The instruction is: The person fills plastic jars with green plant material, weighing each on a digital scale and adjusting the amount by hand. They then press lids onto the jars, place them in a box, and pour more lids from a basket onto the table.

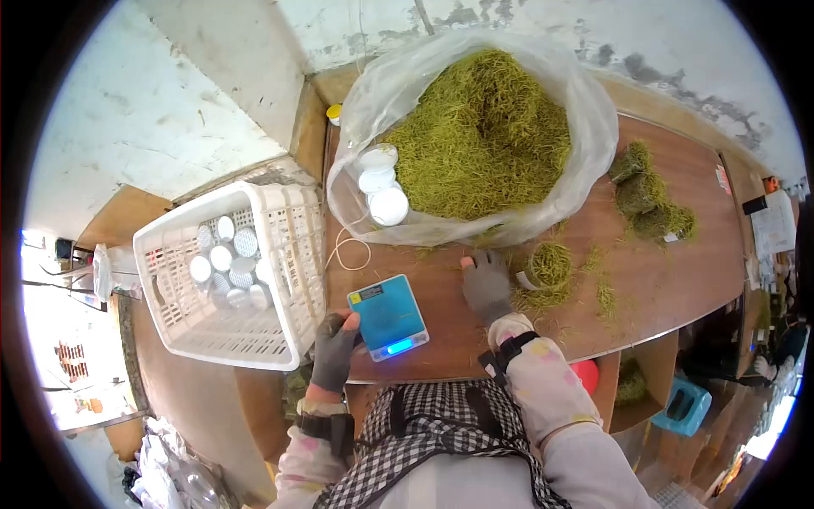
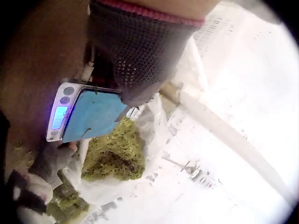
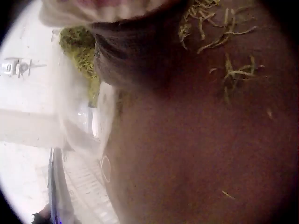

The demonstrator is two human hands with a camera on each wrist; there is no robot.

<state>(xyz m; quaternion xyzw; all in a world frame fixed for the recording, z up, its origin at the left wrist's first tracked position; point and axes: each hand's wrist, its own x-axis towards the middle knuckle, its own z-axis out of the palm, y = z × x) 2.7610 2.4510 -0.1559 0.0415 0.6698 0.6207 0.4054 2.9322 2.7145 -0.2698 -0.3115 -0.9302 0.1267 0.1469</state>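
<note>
Head view: blue scale [image 1: 389, 317] sits lower centre on the table [image 1: 678, 254].
Left hand [image 1: 333, 346]: grips its left edge.
Right hand [image 1: 486, 284]: flat, fingers relaxed, holding nothing.
Handling: probably light, rigid, smooth; hold edges.

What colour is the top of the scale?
The scale has a blue top with a lit blue display, clearest in the head view; the left hand holds its edge.
</note>
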